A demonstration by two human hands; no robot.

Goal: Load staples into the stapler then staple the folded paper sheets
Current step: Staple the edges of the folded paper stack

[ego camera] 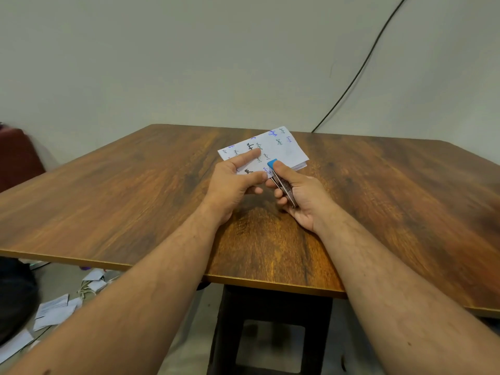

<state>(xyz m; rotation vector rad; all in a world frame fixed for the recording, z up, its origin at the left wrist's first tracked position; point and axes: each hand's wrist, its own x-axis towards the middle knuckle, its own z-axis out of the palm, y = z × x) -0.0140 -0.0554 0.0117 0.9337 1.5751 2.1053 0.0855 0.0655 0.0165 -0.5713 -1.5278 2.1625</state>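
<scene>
Head view shows your two bare forearms reaching over the near edge of a wooden bench (135,207) toward its middle. Your right hand (300,196) has its grip clenched around a small stapler (282,182): the metal body runs across your palm with the fingers curled under it, and your thumb presses on the blue cap at its far end. That blue end sits right at the near edge of the folded paper sheets (273,147), touching or just over them; you cannot tell from here whether the paper is actually between the stapler's halves.

Your left hand (235,182) has its grip released and holds nothing. Its index finger is stretched out flat on top of the paper, pinning it to the bench, while the thumb points toward the stapler's tip and nearly meets your right fingers. The remaining fingers are curled loosely underneath.

The sheets lie flat near the far middle of the bench, turned at an angle, covered in blue and black handwriting, with the layered open edges showing on the right side.

A black cable (362,66) runs down the pale wall behind the bench. Loose papers (54,309) are scattered on the floor at lower left, and a dark stool (270,331) stands under the bench edge.
</scene>
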